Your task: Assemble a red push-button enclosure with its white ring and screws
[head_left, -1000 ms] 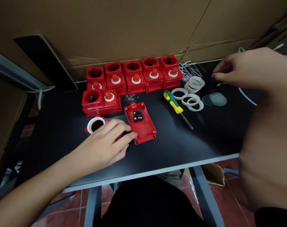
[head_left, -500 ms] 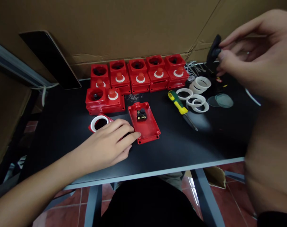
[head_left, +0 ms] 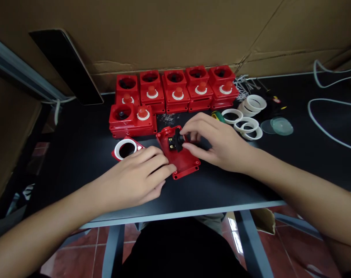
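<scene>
My left hand is closed at the near left corner of a red plastic box base, fingertips on its rim. My right hand pinches a black plastic knob between thumb and fingers, held over the base. Beneath it, a small black switch block with brass-coloured screws sits inside the base, partly covered by the knob. Beside my left hand lies a red cover with a white ring in its round opening; my fingers hide part of this cover.
Several red boxes with round openings and red buttons stand along the cardboard wall. White rings, clear discs, screws and a screwdriver, mostly behind my right hand, lie at right. A dark tablet-like panel leans at left.
My right hand has come from the upper right to the red base, bringing the black knob over the switch block. My left hand stays at the corner of the base. The view has shifted slightly.
</scene>
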Tool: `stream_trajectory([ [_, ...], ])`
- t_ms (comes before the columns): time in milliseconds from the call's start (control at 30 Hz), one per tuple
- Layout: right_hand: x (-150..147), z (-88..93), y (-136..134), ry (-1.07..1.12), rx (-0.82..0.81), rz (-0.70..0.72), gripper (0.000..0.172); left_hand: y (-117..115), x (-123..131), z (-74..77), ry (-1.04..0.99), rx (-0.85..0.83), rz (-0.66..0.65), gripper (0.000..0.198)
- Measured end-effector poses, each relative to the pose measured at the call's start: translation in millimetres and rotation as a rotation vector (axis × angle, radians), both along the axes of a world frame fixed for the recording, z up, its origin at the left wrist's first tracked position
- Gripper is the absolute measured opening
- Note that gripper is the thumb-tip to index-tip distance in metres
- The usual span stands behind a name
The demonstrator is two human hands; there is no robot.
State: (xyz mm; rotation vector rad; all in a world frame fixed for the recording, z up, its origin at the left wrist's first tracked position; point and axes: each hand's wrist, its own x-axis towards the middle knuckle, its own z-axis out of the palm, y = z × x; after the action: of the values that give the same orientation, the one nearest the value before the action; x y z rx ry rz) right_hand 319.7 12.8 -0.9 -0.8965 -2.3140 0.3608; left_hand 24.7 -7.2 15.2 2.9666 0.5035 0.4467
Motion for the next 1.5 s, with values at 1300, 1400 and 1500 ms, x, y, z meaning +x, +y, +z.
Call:
stream_trajectory([
  [1300,-21,7.9,-25,-0.433,0.620,-0.063,0.035,-1,2,-3.0,-0.031,0.050,0.085,0.022],
  [1400,-23,9.6,-25,-0.465,0.616,-0.071,0.036,0,1,-4.6,-0.024,0.054,0.069,0.020],
  [1500,-25,10.7,-24,-0.486,0.636,-0.056,0.034,2,1,-7.5,-0.026,0.044,0.067,0.019],
])
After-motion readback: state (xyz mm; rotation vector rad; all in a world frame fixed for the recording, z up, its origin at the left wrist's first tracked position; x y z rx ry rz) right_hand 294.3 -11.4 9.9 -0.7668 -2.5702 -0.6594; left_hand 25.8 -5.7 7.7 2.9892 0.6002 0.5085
